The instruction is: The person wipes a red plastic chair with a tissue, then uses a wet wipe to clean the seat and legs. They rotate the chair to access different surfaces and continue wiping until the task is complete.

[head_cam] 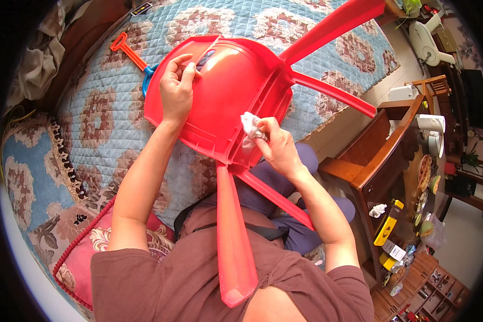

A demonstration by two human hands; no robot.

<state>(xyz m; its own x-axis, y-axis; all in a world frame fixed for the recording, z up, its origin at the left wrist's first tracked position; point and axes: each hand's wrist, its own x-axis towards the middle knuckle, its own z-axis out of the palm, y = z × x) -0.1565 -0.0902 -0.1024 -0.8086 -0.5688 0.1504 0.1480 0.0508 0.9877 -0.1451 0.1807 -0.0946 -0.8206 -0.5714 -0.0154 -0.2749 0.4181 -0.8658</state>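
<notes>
A red plastic chair [225, 80] lies tipped over in front of me, its underside partly showing and its legs pointing up to the right and back towards my body. One leg [235, 241] reaches across my brown shirt. My left hand [179, 88] grips the chair's backrest at the edge of a slot. Crumpled white tissue [250, 126] is pinched in my right hand [279, 147], at the ribbed edge near the legs. My right fingertips are partly hidden by the tissue.
A toy shovel [133, 56] with orange handle and blue end lies beside the chair on the quilted blue cover [96, 116]. A red cushion [78, 257] is at my left. To the right, a wooden table [370, 169] holds another tissue [377, 210], a yellow box [388, 223] and dishes.
</notes>
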